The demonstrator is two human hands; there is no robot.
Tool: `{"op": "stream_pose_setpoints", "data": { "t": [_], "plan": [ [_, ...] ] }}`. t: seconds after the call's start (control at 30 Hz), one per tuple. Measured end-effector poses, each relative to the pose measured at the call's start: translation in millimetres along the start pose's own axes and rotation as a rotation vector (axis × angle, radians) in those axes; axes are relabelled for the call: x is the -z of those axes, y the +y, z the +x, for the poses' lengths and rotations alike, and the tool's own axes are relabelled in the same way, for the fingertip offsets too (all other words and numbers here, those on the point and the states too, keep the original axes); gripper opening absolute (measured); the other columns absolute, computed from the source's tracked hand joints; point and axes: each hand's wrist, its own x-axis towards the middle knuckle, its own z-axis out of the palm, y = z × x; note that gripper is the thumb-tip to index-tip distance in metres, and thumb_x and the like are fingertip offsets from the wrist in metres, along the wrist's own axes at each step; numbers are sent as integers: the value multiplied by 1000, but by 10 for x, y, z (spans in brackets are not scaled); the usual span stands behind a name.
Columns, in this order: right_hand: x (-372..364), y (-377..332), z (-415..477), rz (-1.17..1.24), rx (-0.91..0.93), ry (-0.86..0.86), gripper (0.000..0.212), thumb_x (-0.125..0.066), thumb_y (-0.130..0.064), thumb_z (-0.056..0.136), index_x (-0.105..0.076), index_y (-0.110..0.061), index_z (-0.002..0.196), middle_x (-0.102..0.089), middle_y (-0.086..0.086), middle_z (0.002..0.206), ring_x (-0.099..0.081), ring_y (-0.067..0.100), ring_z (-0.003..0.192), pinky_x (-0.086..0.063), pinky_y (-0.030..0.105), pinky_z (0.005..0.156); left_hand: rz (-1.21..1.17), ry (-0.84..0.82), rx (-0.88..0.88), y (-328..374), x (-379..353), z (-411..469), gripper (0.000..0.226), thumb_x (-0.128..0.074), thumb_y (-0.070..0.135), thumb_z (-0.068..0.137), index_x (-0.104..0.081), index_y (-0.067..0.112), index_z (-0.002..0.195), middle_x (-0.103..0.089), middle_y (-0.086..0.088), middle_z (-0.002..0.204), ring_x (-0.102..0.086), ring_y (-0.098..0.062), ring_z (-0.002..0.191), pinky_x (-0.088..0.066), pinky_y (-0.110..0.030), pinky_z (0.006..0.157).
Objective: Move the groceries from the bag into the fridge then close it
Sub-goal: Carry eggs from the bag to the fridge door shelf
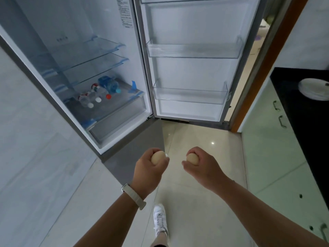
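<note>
The fridge (58, 24) stands open ahead, its door (195, 72) swung wide to the right. My left hand (148, 172) grips a pale egg (157, 157) in front of the fridge's lower edge. My right hand (203, 166) grips a second egg (192, 158) beside it, over the floor. Several water bottles (99, 93) lie on the lowest glass shelf above the drawer (121, 122). The two glass shelves (85, 56) above them hold nothing. The door bins (194, 50) hold nothing. No bag is in view.
A black counter (292, 97) with stacked white plates (315, 89) and green cabinets (272, 152) runs along the right. A tiled wall (30, 148) is on the left. A doorway with a wooden frame (270, 65) lies behind the fridge door. My white shoe (160, 218) is on the tiled floor.
</note>
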Motion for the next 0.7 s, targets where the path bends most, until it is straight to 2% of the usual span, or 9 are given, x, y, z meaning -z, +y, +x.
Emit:
{"op": "stream_pose_setpoints", "data": {
  "t": [0.13, 0.23, 0.33, 0.5, 0.7],
  "plan": [
    [-23, -64, 534, -27, -24, 45, 18, -73, -27, 79, -56, -25, 84, -61, 0, 73, -59, 19, 65, -50, 28, 52, -36, -39, 10, -85, 15, 622, 14, -69, 23, 86, -64, 16, 98, -64, -3, 88, -61, -11, 71, -47, -11, 51],
    [-39, -162, 956, -25, -64, 69, 17, -73, -25, 80, -57, -23, 84, -61, 2, 74, -54, 8, 55, -44, 17, 46, -58, -85, 29, -113, 67, 1129, 13, -69, 24, 87, -63, 19, 97, -64, -3, 89, -62, -14, 72, -49, -13, 52],
    [-84, -300, 1383, -35, -88, 89, 17, -74, -24, 81, -57, -22, 83, -59, -1, 71, -52, 0, 52, -40, 13, 44, -79, -116, 18, -130, 151, 1608, 12, -70, 24, 86, -63, 21, 95, -65, -3, 89, -63, -14, 74, -51, -14, 55],
    [-233, -460, 1973, -2, -108, 176, 17, -75, -22, 79, -58, -23, 82, -58, -4, 68, -48, 2, 49, -41, 16, 46, -45, -175, -64, -132, 284, 2319, 17, -71, 24, 85, -57, 33, 90, -64, 1, 86, -61, -10, 71, -49, -10, 53],
    [-327, -471, 2323, -21, -130, 177, 19, -75, -26, 79, -57, -22, 83, -59, -4, 69, -49, 3, 52, -41, 17, 48, -31, -227, -104, -136, 270, 2750, 16, -71, 24, 86, -58, 28, 95, -62, 3, 87, -59, -6, 69, -45, -5, 53]
  ]
}}
